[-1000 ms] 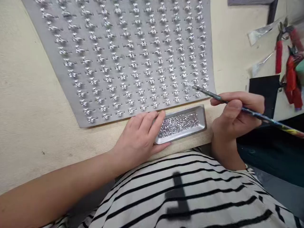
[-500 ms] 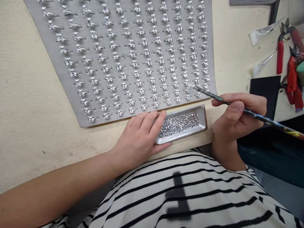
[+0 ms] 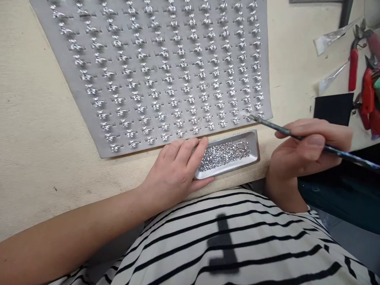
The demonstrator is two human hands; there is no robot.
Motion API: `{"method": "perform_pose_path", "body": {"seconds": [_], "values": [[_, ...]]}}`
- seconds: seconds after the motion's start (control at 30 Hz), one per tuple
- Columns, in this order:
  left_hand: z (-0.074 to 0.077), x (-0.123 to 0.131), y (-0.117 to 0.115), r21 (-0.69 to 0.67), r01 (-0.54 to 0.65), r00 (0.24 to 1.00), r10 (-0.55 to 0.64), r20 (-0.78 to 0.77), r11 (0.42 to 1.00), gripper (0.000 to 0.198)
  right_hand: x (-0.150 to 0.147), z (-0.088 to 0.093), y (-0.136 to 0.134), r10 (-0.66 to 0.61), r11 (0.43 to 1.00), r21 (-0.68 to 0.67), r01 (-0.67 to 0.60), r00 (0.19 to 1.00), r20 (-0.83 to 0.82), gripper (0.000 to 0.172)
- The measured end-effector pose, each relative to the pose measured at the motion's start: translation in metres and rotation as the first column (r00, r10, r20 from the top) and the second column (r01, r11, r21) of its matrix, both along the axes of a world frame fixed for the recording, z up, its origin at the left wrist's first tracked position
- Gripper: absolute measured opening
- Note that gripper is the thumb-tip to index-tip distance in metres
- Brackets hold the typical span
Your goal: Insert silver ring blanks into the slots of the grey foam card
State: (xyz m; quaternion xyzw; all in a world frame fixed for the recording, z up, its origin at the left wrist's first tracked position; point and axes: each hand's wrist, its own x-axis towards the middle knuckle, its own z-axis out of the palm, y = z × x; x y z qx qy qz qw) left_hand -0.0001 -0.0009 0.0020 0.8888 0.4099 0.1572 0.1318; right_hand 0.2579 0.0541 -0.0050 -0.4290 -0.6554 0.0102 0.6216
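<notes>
With the right hand (image 3: 314, 147) gripping a stick (image 3: 273, 127) just shifted toward 4 o'clock, now pointing among different rings (image 3: 260, 114) at the 4 o'clock corner of the board (image 3: 92, 126), and with the left hand (image 3: 176, 168) clasping the tray (image 3: 253, 154) of stones (image 3: 224, 155) at 5 o'clock.

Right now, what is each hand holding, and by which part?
The right hand grips a slim stick by its shaft; the left hand holds the tray by its left end.
</notes>
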Motion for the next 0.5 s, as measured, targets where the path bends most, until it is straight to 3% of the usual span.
{"method": "perform_pose_path", "body": {"seconds": [0.13,0.23,0.5], "values": [[0.0,0.0,0.0,0.0,0.001,1.0,-0.001,-0.004,1.0,0.075,0.004,0.002,-0.001,0.059,0.994,0.093,-0.058,0.998,-0.008,0.032],[0.001,-0.001,0.0,-0.003,0.004,1.0,-0.004,-0.018,1.0,0.075,0.007,0.004,-0.004,0.117,0.992,0.036,-0.119,0.992,0.051,0.038],[0.003,-0.001,0.001,-0.009,0.012,1.0,-0.012,-0.018,1.0,0.074,0.007,0.008,-0.012,0.216,0.974,-0.08,-0.213,0.976,0.025,0.033]]}}
